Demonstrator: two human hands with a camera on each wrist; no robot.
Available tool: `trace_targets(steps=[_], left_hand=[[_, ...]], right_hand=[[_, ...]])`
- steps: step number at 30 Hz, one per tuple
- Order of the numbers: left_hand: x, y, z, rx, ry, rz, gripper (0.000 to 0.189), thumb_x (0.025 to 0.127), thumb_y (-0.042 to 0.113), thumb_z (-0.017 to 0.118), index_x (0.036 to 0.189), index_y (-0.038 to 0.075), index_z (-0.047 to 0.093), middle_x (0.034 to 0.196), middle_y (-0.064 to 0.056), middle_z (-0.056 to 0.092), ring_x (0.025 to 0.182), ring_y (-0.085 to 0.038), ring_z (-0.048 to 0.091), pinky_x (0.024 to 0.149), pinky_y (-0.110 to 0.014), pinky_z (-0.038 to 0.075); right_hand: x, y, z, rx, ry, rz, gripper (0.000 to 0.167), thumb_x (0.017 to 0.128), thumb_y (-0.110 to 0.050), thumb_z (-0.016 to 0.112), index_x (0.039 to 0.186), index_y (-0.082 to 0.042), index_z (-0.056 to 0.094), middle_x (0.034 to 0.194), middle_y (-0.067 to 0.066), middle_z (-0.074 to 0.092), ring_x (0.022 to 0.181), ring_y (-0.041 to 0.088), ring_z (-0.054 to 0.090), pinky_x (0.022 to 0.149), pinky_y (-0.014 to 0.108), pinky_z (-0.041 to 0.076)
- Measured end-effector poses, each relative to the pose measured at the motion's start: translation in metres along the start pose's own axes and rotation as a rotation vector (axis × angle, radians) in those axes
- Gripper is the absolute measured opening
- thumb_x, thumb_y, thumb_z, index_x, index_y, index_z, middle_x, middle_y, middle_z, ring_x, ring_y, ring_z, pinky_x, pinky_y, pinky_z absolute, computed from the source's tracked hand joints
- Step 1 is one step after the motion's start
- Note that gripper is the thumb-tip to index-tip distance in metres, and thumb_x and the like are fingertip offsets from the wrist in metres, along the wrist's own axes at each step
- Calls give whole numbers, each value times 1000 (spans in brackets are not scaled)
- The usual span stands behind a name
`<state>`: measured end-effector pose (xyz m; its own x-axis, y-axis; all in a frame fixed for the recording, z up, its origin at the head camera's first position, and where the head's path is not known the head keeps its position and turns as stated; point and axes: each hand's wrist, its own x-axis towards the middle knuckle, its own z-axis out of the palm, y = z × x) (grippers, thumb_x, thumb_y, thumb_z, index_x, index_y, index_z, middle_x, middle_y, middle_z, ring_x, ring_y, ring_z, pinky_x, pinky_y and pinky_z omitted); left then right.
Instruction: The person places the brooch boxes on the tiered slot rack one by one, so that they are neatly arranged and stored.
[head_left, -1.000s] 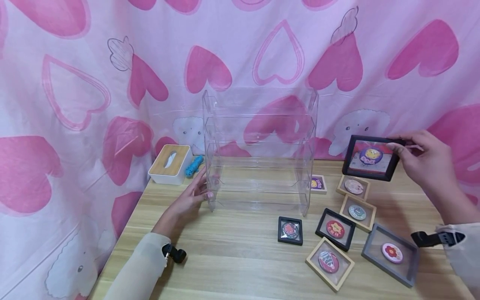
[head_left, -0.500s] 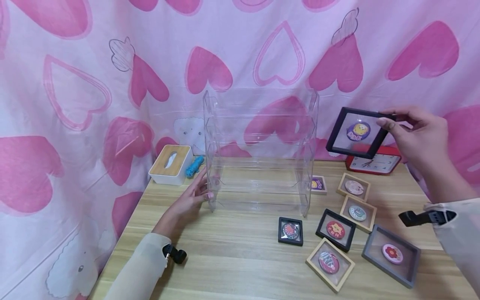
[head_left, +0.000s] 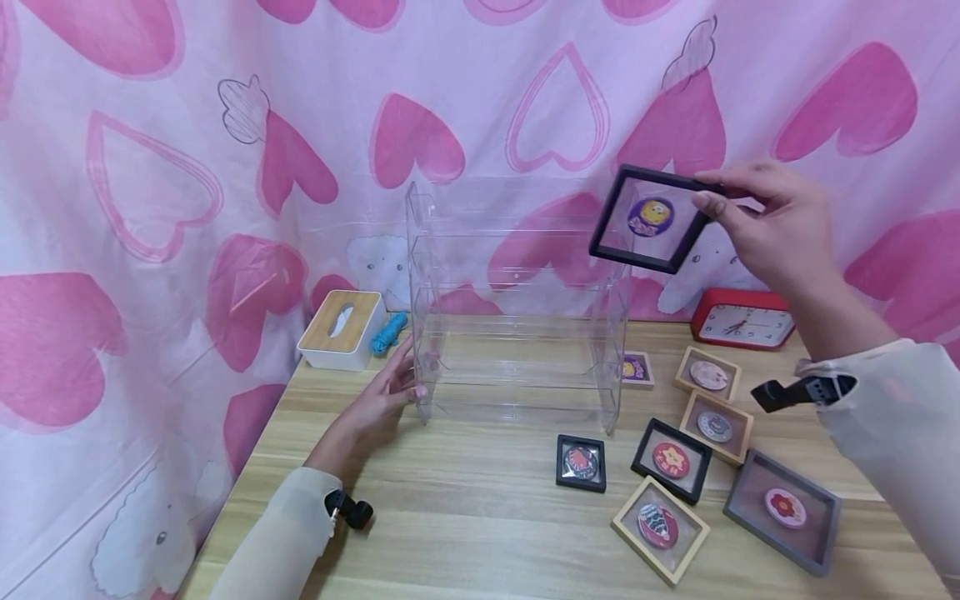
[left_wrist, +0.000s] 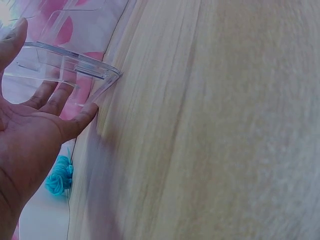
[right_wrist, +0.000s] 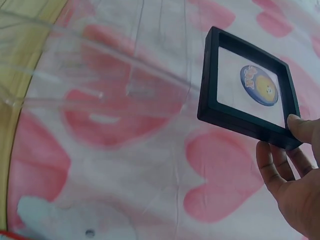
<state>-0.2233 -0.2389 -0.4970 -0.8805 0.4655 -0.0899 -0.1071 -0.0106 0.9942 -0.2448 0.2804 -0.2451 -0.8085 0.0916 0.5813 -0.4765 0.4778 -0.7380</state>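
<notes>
We see the right hand (head_left: 780, 221), its grip clamped on the black frame (head_left: 649, 218), now raised leftward toward the clear rack (head_left: 517, 321) near the back edge of the table (head_left: 450, 517), seemingly within placing reach.

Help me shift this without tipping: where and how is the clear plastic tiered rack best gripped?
Probably low on the upright side panels of the clear plastic tiered rack, one hand from each side: they run its full height. The left hand holds the left panel low down. On the right, perhaps approach in front of the small pale square frame lying beside the right panel.
</notes>
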Motion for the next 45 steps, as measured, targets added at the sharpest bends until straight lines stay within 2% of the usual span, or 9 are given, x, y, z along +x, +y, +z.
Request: trace_targets(steps=[4,10,17,24,28,36,40,45], left_hand=[[0,0,0,13,-1,1,99,109,5,63,172,60,11,186,-13,13,173,-43,12,134,-78,4],[1,-1,3,5,-13,18,101,108,1,62,174,57,9,186,-15,13,173,-45,12,134,-78,4],[4,-1,5,19,-8,26,102,108,2,62,174,57,8,186,-14,14,172,-46,13,134,-78,5],[4,-2,5,18,-15,27,100,109,3,62,174,57,9,186,-13,15,172,-45,13,134,-77,6],[3,-2,6,9,-15,23,99,109,3,61,173,58,10,186,-12,16,173,-45,13,134,-77,7],[4,-2,7,2,-4,21,99,109,1,61,172,59,13,187,-12,13,173,-43,13,136,-75,6],[5,-2,9,-15,2,14,99,108,0,61,172,60,14,187,-13,13,173,-43,13,136,-74,6],[3,-1,10,-12,3,8,100,109,1,61,172,60,13,187,-12,13,173,-43,12,136,-74,7]], right_hand=[[10,-14,18,20,-21,15,31,101,-10,79,132,-10,82,113,-16,69,112,5,63,89,4,55],[26,-30,46,31,-6,-24,27,101,-8,79,128,-8,84,106,-17,67,108,4,62,89,6,56],[46,-36,79,90,24,-95,24,99,-6,81,122,-7,86,103,-14,66,103,6,67,91,11,60],[62,-39,109,55,67,-86,24,100,-9,81,123,-12,86,103,-21,64,102,1,66,93,16,61],[67,-34,124,40,71,-85,23,101,-10,80,123,-13,86,104,-20,63,103,1,65,93,17,63],[64,-26,146,10,6,-117,22,103,-5,76,123,-10,86,120,7,76,108,6,68,98,24,65],[63,-23,153,-42,-57,-209,27,105,-2,72,129,-8,83,129,12,75,114,16,70,100,29,65],[61,-24,159,-97,-205,-320,41,106,5,63,143,-7,74,143,12,67,126,26,69,101,42,66]])
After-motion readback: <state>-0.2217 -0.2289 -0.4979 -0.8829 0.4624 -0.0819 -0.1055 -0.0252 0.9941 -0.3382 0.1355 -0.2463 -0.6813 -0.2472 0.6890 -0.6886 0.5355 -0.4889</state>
